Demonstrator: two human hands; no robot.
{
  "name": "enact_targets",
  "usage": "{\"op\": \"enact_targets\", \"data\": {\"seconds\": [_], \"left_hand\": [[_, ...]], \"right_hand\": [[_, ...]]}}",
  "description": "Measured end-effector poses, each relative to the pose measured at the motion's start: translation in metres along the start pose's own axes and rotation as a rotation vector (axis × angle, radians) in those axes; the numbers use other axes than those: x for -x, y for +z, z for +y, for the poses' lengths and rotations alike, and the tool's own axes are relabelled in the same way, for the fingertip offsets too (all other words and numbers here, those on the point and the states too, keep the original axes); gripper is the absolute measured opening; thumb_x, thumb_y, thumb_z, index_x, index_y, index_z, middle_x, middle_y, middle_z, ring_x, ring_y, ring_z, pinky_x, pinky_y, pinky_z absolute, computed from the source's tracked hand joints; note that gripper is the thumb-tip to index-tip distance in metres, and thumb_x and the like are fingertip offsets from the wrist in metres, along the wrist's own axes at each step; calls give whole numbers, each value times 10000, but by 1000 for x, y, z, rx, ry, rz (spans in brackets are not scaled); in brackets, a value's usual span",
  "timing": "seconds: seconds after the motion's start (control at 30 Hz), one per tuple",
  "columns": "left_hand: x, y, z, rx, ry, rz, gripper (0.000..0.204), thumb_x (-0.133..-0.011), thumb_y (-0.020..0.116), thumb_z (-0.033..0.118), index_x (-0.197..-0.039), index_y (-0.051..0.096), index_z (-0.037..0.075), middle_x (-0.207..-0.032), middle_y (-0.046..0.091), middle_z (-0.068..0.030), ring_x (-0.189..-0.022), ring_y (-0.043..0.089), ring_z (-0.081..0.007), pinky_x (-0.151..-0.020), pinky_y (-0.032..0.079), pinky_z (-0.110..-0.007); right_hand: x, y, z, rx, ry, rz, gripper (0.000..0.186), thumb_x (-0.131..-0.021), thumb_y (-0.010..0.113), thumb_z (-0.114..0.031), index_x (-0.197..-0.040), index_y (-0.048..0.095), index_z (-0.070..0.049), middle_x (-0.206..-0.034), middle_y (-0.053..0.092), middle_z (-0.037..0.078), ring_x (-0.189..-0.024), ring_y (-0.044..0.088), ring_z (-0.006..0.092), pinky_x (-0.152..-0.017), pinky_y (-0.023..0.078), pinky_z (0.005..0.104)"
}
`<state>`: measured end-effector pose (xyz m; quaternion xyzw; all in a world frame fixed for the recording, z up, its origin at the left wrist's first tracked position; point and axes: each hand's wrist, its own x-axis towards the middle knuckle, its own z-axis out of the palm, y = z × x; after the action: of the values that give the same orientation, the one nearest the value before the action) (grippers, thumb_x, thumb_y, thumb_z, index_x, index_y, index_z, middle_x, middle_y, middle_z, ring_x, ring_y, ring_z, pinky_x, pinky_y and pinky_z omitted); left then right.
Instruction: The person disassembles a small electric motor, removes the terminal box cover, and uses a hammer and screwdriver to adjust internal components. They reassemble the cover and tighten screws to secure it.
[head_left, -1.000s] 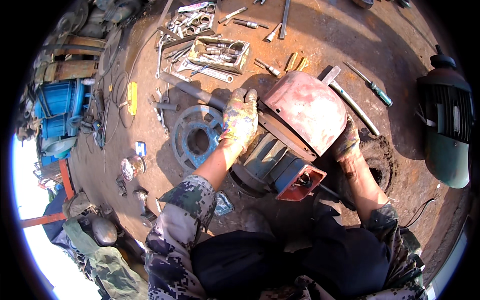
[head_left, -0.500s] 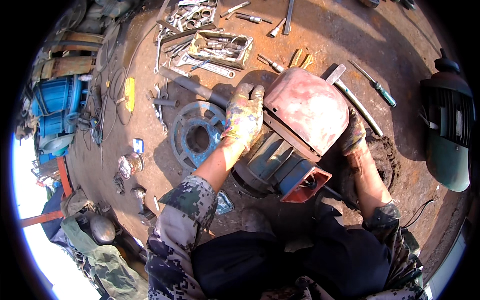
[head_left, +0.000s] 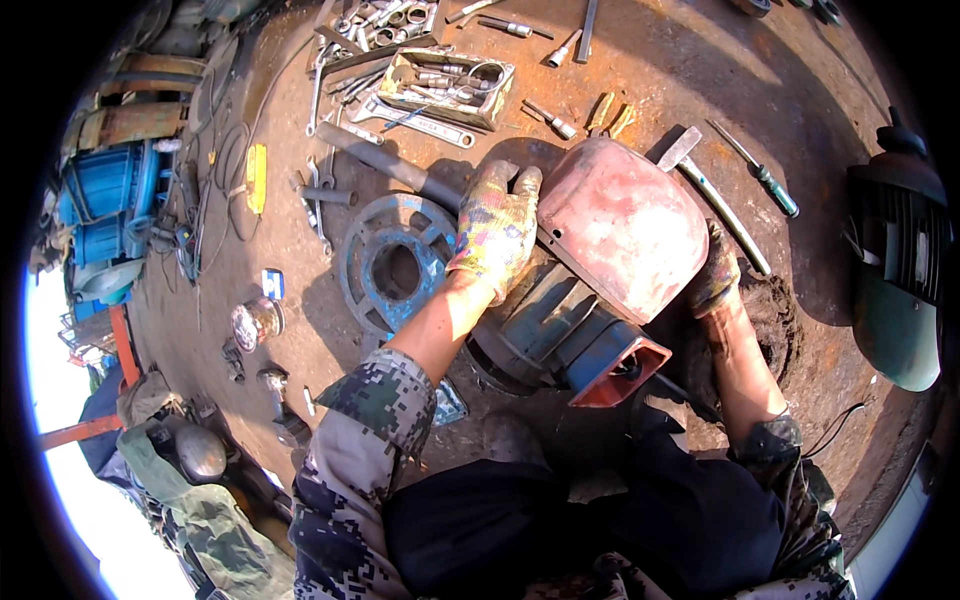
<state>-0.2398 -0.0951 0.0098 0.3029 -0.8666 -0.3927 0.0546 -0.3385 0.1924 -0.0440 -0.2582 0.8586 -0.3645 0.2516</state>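
Note:
A dome-shaped fan cover (head_left: 625, 225), worn to pinkish red, is between my two gloved hands. My left hand (head_left: 497, 225), in a patterned glove, grips its left edge with the fingers closed. On the opposite side my right hand (head_left: 718, 268) is wrapped round the edge, its fingers partly hidden. Directly below the cover lies a finned electric motor body (head_left: 545, 318), its end hidden by the cover. A blue terminal box with a red rim (head_left: 650, 350) sticks out toward me. Left of the motor, a blue ring-shaped end flange (head_left: 362, 240) lies on the ground, partly behind my left arm.
A hammer (head_left: 725, 205) and a screwdriver (head_left: 765, 180) lie at the right. Ahead are a socket box (head_left: 497, 112), an adjustable wrench (head_left: 425, 122), a pipe (head_left: 375, 158) and yellow-handled pliers (head_left: 612, 118). Another motor (head_left: 900, 250) stands far right; a tin (head_left: 256, 323) sits left.
The fan cover has tipped and come down closer over the motor's end, and the dark gap along its edge has narrowed. Both hands keep their hold. The view has shifted slightly.

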Motion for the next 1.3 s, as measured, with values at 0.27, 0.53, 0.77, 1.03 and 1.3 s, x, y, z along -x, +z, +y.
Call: {"op": "enact_targets", "data": {"seconds": [0.27, 0.53, 0.77, 1.03, 1.3], "left_hand": [[4, -4, 1, -26, -30, 35, 321, -1052, 686, 290, -1140, 687, -19, -1120, 703, -248, -1071, 682, -430, -946, 520, -469], [2, 2, -4, -76, 56, 69, 298, -1064, 659, 267, -1137, 676, -21, -1132, 699, -251, -1087, 676, -432, -961, 513, -473], [3, -3, -1, 20, -24, 16, 277, -1064, 681, 257, -1143, 711, -7, -1083, 726, -198, -1010, 692, -340, -922, 525, -419], [32, -28, 10, 431, 1, -70, 223, -1006, 712, 41, -1224, 757, 42, -1204, 729, -74, -1099, 688, -198, -999, 544, -322], [45, -49, -8, 185, 240, -102, 187, -978, 768, 90, -1155, 809, 47, -1143, 812, -112, -1056, 768, -232, -927, 596, -364]], "right_hand": [[-6, 26, 25, -80, -77, -17, 474, -996, 706, -266, -1416, 656, -51, -1406, 705, 150, -1309, 646, 275, -1101, 513, 390], [-10, 34, 33, -751, -56, 3, 488, -962, 746, -269, -1398, 675, -64, -1365, 735, 130, -1289, 669, 278, -1117, 503, 378], [-5, 45, 36, -790, -12, -4, 440, -1040, 637, -211, -1447, 623, -45, -1410, 717, 121, -1318, 656, 243, -1137, 498, 369], [-1, 35, -4, -1533, 83, -85, 429, -1081, 579, -207, -1480, 592, -52, -1435, 698, 111, -1324, 647, 218, -1150, 503, 381], [-3, 28, -44, -1665, 233, -120, 474, -1132, 456, -292, -1496, 584, -18, -1469, 674, 156, -1333, 645, 282, -1192, 477, 447]]}}
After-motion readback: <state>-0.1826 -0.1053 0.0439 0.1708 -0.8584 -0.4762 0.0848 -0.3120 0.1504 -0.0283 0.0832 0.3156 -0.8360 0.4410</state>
